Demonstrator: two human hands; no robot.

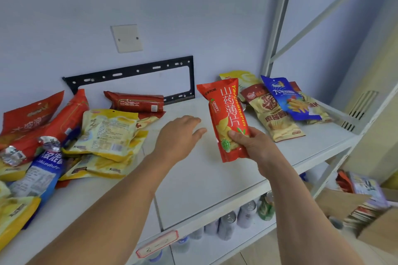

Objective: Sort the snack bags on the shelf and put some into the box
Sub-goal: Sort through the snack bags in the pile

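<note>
The right hand is gripping the lower end of a red snack bag, thumb curled across its front, holding it upright just above the white shelf, while the left hand is hovering beside it with fingers relaxed and holding nothing. A heap of red, yellow and blue bags is lying at the shelf's left end, a smaller cluster is sitting at the right, and a cardboard box is showing blurred at the lower right, below the shelf.

Bag pile left on shelf; smaller pile right.
</note>
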